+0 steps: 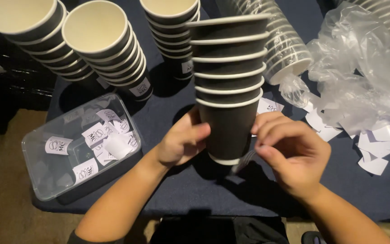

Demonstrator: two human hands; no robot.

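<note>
A stack of black paper cups is held upright over a dark blue counter by two bare hands.

The left hand is wrapped around the lowest cup, its fingers closed on the left wall; the right hand is set against the right side, fingers curled narrow as if something small is pinched, though what is pinched cannot be made out. The step in hand is judged to be the labelling of the bottom cup; a steady hold and a flat press are called for next. To the left of the fingers a clear plastic tub of white stickers is placed; further stacks are stood beyond. To the right, crumpled plastic wrap and white backing scraps are strewn. The cup face beneath the right fingers is hidden, and the forearms are cut off by the lower edge.
</note>
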